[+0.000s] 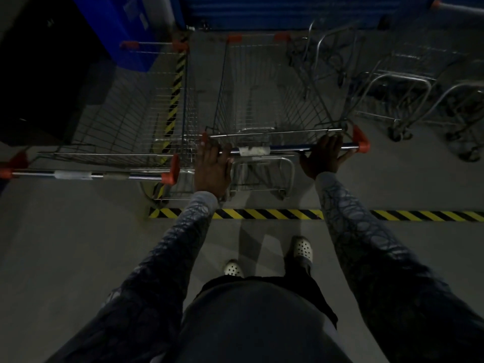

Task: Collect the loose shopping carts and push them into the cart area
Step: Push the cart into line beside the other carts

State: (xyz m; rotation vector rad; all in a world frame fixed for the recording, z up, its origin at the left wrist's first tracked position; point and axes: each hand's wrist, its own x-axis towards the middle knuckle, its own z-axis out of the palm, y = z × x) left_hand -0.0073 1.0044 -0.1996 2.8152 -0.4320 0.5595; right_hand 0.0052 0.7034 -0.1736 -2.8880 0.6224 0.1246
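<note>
A wire shopping cart (264,100) with orange corner caps stands straight ahead of me, past the yellow-black floor stripe (262,214). My left hand (212,169) grips the left end of its handle bar (288,147). My right hand (324,155) grips the right end, near the orange cap. Both arms are stretched forward in patterned sleeves. A second wire cart (125,121) stands parked just left of mine, its handle (86,176) closer to me.
More carts and metal frames (408,100) crowd the right side. A blue wall (288,11) and a blue box (123,27) close the far end. Another yellow-black stripe (175,95) runs between the two carts. Grey concrete floor lies behind, with my white shoes on it.
</note>
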